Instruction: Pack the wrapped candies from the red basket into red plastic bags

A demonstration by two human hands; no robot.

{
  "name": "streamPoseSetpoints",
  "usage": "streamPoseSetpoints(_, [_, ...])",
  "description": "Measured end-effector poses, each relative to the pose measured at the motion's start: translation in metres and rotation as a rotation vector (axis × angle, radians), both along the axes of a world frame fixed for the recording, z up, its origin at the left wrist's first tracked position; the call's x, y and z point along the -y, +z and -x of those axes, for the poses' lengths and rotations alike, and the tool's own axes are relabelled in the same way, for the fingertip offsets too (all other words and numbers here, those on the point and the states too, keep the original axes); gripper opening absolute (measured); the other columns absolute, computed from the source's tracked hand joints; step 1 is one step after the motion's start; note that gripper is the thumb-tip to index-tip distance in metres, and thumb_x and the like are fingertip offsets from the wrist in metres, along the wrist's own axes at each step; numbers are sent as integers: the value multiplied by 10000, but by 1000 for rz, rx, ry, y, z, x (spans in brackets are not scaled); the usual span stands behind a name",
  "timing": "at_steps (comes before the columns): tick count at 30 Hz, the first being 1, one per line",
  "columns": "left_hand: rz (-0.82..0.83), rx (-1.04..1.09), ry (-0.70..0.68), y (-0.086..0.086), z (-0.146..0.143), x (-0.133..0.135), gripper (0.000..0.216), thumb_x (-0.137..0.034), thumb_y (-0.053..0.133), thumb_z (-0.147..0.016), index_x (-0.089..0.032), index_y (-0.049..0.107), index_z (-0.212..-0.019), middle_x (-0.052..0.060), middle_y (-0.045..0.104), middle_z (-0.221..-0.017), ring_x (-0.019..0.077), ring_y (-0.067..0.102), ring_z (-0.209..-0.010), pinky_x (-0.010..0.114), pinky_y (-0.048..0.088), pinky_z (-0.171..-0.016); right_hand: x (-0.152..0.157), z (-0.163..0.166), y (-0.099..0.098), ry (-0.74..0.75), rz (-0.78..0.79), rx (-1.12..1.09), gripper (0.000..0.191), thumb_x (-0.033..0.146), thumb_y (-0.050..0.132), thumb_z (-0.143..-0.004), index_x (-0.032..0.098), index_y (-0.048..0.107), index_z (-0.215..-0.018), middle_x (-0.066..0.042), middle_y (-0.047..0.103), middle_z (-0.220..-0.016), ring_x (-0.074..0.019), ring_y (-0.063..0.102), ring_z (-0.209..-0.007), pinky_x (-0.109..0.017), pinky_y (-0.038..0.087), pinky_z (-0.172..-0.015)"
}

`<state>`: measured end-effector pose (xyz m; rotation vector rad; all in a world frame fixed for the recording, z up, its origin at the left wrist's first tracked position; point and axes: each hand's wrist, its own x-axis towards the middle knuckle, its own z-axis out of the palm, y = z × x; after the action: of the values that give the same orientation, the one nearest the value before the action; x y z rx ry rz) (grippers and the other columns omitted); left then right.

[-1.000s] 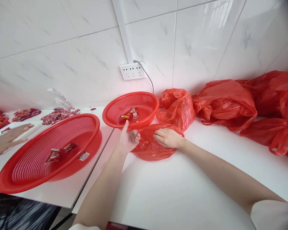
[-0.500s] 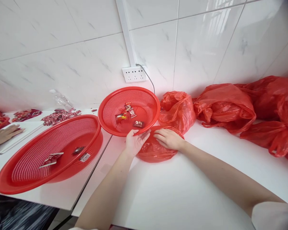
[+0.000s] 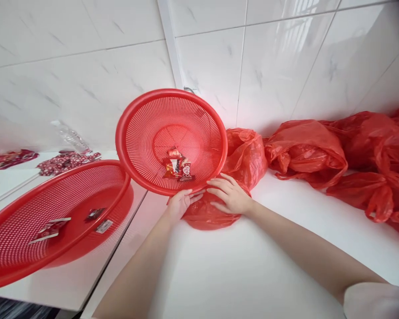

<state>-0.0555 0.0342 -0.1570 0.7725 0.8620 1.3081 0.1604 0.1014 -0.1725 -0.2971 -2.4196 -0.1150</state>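
Observation:
A round red mesh basket (image 3: pixel 199 116) is tilted toward me, with several wrapped snack packets (image 3: pixel 177 168) gathered low inside it. My left hand (image 3: pixel 179 207) is at its near rim, thumb against the edge and fingers reaching beneath; part of that grip is hidden. Just under the rim sits a red plastic bag (image 3: pixel 209 217). My right hand (image 3: pixel 232 196) lies over this bag, fingers apart, fingertips close to the basket's rim.
A larger red basket (image 3: pixel 116 237) with a few packets (image 3: pixel 51 228) leans at the left. More red bags (image 3: pixel 312 148) line the wall on the right. A clear plastic bottle (image 3: pixel 71 135) and spotted red wrappers (image 3: pixel 64 163) lie at the back left.
The small basket has tipped up toward me, and its packets have slid together toward the near side. My right hand's fingers have spread and moved nearer the rim. The view has shifted slightly.

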Motion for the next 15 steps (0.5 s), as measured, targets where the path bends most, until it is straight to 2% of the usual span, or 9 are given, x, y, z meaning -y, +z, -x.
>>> streamPoseSetpoints(7, [-40,-52,47,-2,-4,3,315,-176,574,-756,-119,735,-1022,132,678,-1189,332,570,-1195,512,420,-1037,1,2,2,-57,13,-31,466,315,464,-930,174,421,-1372,-153,480,-1427,-238,395,-1360,-539,188,-1169])
streamPoseSetpoints(11, [-42,-75,54,-2,-7,3,285,-181,604,-725,-99,748,-957,146,695,-1146,359,575,-1181,526,433,-1021,1,4,2,-124,71,-28,561,321,443,-943,144,300,-1456,-169,436,-1460,-250,368,-1380,-568,103,-1179])
streamPoseSetpoints(13, [-45,-81,49,-2,-8,3,278,-183,615,-709,-101,750,-939,141,704,-1125,365,574,-1182,530,435,-1021,0,5,0,-128,110,-10,585,341,444,-952,151,267,-1477,-159,475,-1432,-255,412,-1350,-588,66,-1177])
streamPoseSetpoints(15, [-33,-93,37,-3,-8,3,289,-193,623,-698,-98,749,-940,140,715,-1095,371,581,-1171,533,436,-1021,-1,5,-2,-117,131,-3,532,319,435,-964,173,307,-1460,-130,548,-1371,-243,475,-1299,-594,56,-1177])
